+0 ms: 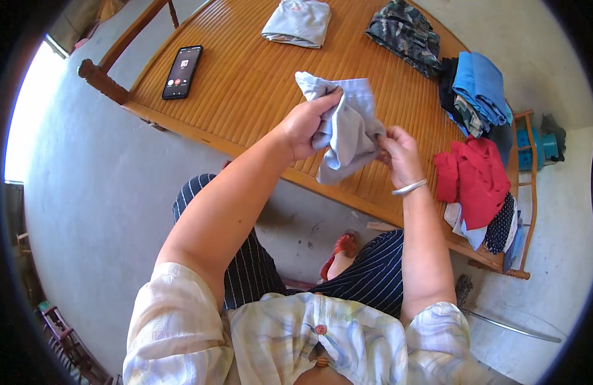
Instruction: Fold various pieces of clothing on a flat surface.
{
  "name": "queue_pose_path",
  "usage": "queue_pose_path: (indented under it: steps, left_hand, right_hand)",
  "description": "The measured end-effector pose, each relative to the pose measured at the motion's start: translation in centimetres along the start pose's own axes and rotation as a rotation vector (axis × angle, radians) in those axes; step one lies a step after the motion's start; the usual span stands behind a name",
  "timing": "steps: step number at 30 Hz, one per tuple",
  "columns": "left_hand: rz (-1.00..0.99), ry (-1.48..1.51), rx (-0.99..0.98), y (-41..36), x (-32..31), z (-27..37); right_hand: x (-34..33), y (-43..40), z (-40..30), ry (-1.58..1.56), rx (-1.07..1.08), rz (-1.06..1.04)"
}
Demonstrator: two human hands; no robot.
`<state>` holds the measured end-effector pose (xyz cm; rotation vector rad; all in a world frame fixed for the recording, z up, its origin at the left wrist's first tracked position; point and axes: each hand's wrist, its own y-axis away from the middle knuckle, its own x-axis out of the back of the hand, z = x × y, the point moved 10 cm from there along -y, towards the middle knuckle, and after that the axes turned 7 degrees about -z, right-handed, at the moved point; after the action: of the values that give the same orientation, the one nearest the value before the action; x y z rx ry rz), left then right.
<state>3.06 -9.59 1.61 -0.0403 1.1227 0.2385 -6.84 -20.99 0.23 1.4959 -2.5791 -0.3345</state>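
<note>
A bunched light grey cloth garment (351, 130) hangs between my two hands, above the front part of a bamboo-slat bed (238, 86). My left hand (308, 125) grips its left side, with the thumb on top of the fabric. On the right, my right hand (400, 151) pinches an edge of the same garment between thumb and fingers. A silver bangle (410, 186) circles my right wrist. The garment's lower end dangles loosely, and its folds hide what kind of clothing it is.
A folded pale T-shirt (298, 24) and camouflage clothing (404, 36) lie toward the back. Blue folded clothes (481, 86) and a red garment (479, 178) top piles at the right. A smartphone (182, 72) rests at the left. Wooden rails (101, 82) rise at the bed's ends.
</note>
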Motion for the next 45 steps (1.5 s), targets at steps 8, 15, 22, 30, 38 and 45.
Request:
queue_pose_path:
  steps: [8,15,22,30,38,45]
  left_hand:
    - [0.227,-1.335,-0.342,-0.2,-1.0,2.0]
    - [0.245,-1.564,-0.583,0.3,-3.3,2.1]
    - [0.090,-0.764,-0.256,1.2,-1.9,5.2]
    - [0.160,-1.007,-0.214,1.0,-4.3,4.5]
    - [0.053,-1.700,-0.942,4.4,-9.9,7.9]
    - [-0.333,-2.023,0.491,3.7,3.2,-4.9]
  right_hand:
    - [-8.2,0.1,-5.8,-0.046,0.271,-0.370]
    - [-8.8,1.2,-7.1,0.038,0.492,-0.504]
    - [-0.9,1.4,-8.2,-0.502,0.303,-0.447]
    - [1.7,1.0,-9.0,0.135,0.377,-0.153]
    - [-1.4,5.0,-16.1,0.796,0.991,-0.030]
    - [-1.1,1.0,3.2,1.062,0.092,-0.687]
